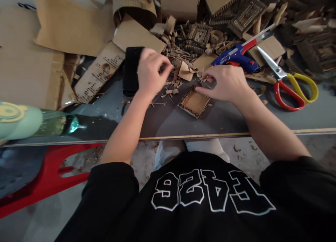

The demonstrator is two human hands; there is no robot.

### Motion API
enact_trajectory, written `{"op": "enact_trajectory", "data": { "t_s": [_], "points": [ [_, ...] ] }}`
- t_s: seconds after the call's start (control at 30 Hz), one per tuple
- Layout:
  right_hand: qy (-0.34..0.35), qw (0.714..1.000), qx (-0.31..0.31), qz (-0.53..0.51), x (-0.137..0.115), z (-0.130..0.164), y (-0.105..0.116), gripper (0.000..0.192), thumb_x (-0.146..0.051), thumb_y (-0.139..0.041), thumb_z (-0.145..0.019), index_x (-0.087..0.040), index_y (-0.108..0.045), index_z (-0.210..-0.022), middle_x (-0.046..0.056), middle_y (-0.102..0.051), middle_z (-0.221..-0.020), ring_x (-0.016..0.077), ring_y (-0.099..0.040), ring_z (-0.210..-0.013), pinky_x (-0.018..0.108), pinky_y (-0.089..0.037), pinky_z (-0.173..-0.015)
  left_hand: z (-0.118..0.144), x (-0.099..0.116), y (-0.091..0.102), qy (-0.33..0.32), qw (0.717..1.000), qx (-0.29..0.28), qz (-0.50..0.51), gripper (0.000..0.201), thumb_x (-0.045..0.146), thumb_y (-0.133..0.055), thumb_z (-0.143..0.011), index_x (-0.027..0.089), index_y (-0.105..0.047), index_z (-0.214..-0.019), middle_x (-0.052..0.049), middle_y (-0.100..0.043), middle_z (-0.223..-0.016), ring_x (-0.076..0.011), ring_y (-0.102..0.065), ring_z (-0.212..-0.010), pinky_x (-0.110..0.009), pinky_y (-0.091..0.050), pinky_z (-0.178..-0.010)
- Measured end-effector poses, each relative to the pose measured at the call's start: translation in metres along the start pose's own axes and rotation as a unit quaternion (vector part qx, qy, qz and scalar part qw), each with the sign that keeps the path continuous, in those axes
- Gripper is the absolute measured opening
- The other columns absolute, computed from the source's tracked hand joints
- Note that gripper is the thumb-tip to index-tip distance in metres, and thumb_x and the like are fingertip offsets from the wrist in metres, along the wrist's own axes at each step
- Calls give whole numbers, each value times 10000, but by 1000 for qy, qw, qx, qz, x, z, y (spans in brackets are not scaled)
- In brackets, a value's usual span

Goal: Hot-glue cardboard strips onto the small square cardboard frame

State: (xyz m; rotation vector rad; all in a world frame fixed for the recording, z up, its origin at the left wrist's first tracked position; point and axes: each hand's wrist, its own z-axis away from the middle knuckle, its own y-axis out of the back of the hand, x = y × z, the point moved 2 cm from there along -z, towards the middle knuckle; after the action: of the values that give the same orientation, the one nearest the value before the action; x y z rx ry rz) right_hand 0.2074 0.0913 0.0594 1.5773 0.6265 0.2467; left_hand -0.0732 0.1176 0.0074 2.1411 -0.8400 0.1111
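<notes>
**Fitting small cardboard pieces around a square frame**

The right hand point(227, 84) has its grip pinched at the fingertips on what looks like a small cardboard bit at the far right corner of the cardboard frame point(194, 102); the piece itself is too small to make out. The left hand point(151, 72) is curled, thumb meeting fingertips, over the cardboard scraps point(170, 91) just left of the frame; whether it actually holds a sliver I cannot tell. The frame lies flat on the dark surface point(236, 121), near its front edge, between the two hands.

Just left of the left hand lies a black phone point(130, 72). Beyond the right hand rests a blue glue gun point(237, 56), and to the right of that, open scissors point(291, 84) with red and yellow handles. Cardboard sheets point(70, 25) and cut lattice pieces fill the far side.

By my reading, the step in hand is trimming or edging the frame's border. The next move calls for a steady pinch and careful alignment of the piece against the frame's edge, with the frame kept from sliding
</notes>
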Motion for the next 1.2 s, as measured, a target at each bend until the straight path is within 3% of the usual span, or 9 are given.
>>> {"op": "enact_trajectory", "data": {
  "t_s": [0.1,0.23,0.3,0.47,0.6,0.77,0.97,1.1,1.2],
  "points": [
    [56,998,-33,-20,2,-2,-13,404,-484,-622,-945,-237,-772,-1228,95,-778,-972,292,-683,-879,343,-417,-708,-8,-36,9,67,990,91,-84,248,483,-597,-1100,285,-681,-978,25,-739,-995,-202,-531,-1123,-459,-488,-997],
    [59,998,-23,1,5,-3,-28,504,-372,-581,-911,-276,-742,-1379,74,-767,-869,289,-688,-795,356,-443,-718,-11,-74,-10,85,989,-44,-113,234,532,-609,-993,367,-764,-1047,-54,-727,-1257,-333,-490,-1281,-558,-441,-1037],
    [63,998,5,2,7,-2,-30,501,-356,-590,-867,-261,-773,-1324,80,-753,-817,285,-677,-752,361,-453,-707,-11,-84,-25,91,987,-89,-97,250,529,-614,-931,378,-791,-1023,-81,-706,-1327,-374,-448,-1350,-580,-417,-1026],
    [42,999,19,9,13,-1,-28,299,-357,-646,-799,-207,-824,-987,96,-712,-734,273,-645,-692,375,-452,-673,-19,-88,-42,53,992,-52,-103,239,499,-590,-986,336,-709,-858,-70,-699,-1155,-288,-390,-1319,-545,-399,-1009],
    [18,1000,-6,17,11,-2,-24,256,-321,-649,-802,-214,-813,-965,79,-725,-770,276,-672,-740,380,-479,-703,-26,-72,-28,40,993,-43,-98,340,547,-579,-1034,305,-649,-805,-31,-708,-1122,-251,-447,-1248,-514,-435,-994],
    [-4,998,-58,32,4,-4,-15,323,-302,-601,-857,-206,-828,-1066,78,-757,-844,305,-708,-844,387,-503,-745,-26,-33,0,108,993,-46,26,241,595,-681,-973,358,-636,-965,-87,-714,-982,-322,-612,-1052,-488,-509,-910],
    [-99,995,-12,0,1,18,29,400,-394,-576,-997,-217,-814,-1266,86,-798,-970,279,-728,-951,379,-517,-845,-9,21,16,122,966,-114,195,332,549,-650,-1003,217,-645,-1021,-7,-674,-774,-174,-663,-731,-302,-490,-723],
    [-230,971,65,29,31,59,55,388,-430,-618,-997,-202,-824,-1234,107,-813,-1023,268,-750,-1010,376,-525,-924,4,44,12,126,948,-155,250,181,373,-663,-974,193,-669,-960,12,-637,-725,-132,-601,-635,-263,-434,-641],
    [-369,924,54,85,67,92,58,480,-451,-654,-996,-179,-752,-1380,163,-794,-1191,324,-717,-1202,435,-494,-1054,11,58,5,133,922,-169,323,124,294,-632,-953,193,-646,-884,21,-612,-684,-109,-561,-597,-248,-423,-624]
  ]
}}
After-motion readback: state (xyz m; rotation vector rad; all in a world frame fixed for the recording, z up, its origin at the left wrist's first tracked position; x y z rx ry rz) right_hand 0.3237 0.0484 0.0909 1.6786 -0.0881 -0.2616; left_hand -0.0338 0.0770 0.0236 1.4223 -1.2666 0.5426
